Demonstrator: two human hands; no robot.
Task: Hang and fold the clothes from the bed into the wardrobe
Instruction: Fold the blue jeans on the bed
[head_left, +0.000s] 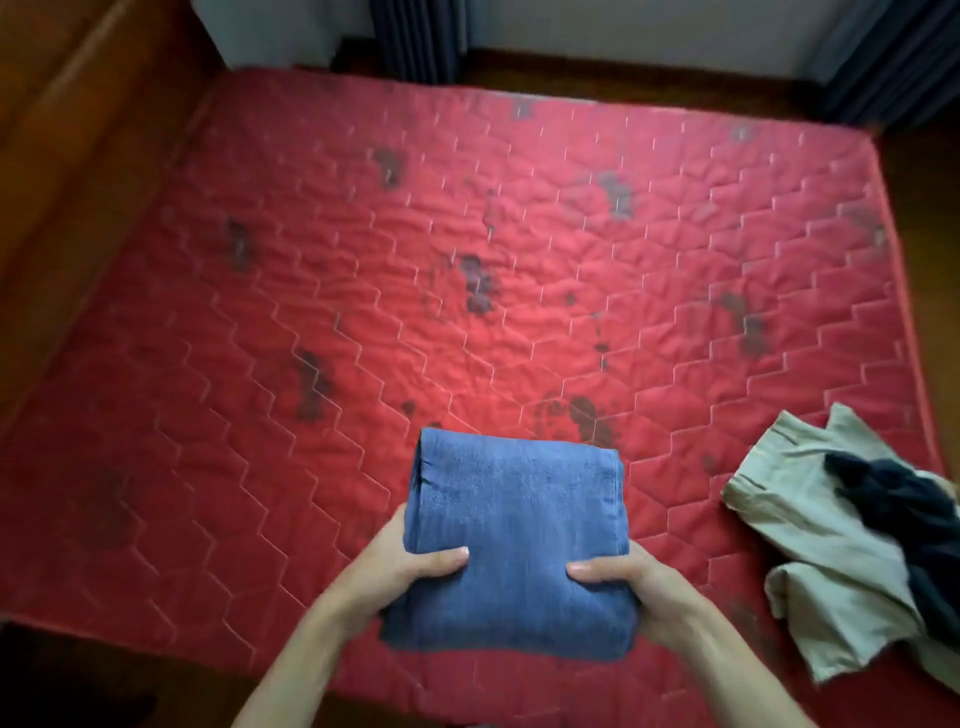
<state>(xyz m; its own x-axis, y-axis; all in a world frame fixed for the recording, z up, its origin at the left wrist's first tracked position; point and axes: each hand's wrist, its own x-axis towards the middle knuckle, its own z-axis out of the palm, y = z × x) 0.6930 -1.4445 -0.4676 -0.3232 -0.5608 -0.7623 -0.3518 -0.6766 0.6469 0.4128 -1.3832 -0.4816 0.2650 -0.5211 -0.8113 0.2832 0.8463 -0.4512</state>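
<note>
— What do we have nearest to us?
— Our two bare forearms rise from the near edge. Our left hand (410, 566) grips the left side of the folded blue cloth (514, 525), and our right hand (631, 584) grips its right side.
— How do our fingers lie?
— They are clamped on the bundle. Each thumb presses on its top face, and the other fingers go beneath it, where we cannot see them.
— And where is the bundle?
— Over the near part of the bed (363, 249), a little right of the middle. It is a thick, neat rectangle, denim by the look of it. We cannot tell whether its far end rests on the mattress or hangs just above it.
— What lies beside it?
— To the right, near the bed's right edge, we see a beige garment (810, 525) lying crumpled, well apart from the bundle. A dark garment (904, 519) lies partly on top of it and runs out of view at the right.
— And farther off?
— The red quilted mattress spreads away from us, stitched in a stepped pattern, with dark blotches (478, 283) scattered over it.
— What do we see round the bed?
— A wooden panel (67, 156) runs along its left side. Past the far edge we see a strip of wooden floor (649, 67), a dark curtain (415, 36) at the far middle, another curtain (893, 52) at the far right corner, and a pale wall (623, 23) between them.
</note>
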